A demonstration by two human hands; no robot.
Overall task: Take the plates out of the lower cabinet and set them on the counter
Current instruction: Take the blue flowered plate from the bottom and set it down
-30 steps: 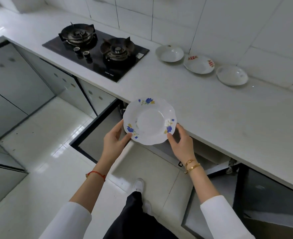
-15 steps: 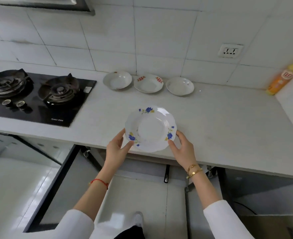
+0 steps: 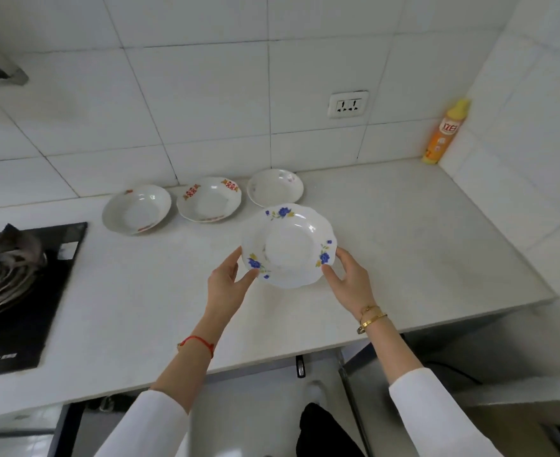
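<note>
Blue-flowered plate: white, scalloped rim, three blue flower sprays on the rim; held over the white counter, right side up. Whether its underside touches the counter cannot be told. Left hand grips the near-left rim, thumb on top by a blue flower; right hand grips the near-right rim the same way (both hands closed on the plate, fingers under the edge). Taking the held plate as landmark: just beyond its far edge sits a plain white plate, partly overlapped in view. Beyond and to its left, a plate with red marks; further left, a deeper white dish with small red marks. Far left of it, the black gas hob. Far right of it, in the wall corner, an orange bottle. Wall socket above it on the tiles.
</note>
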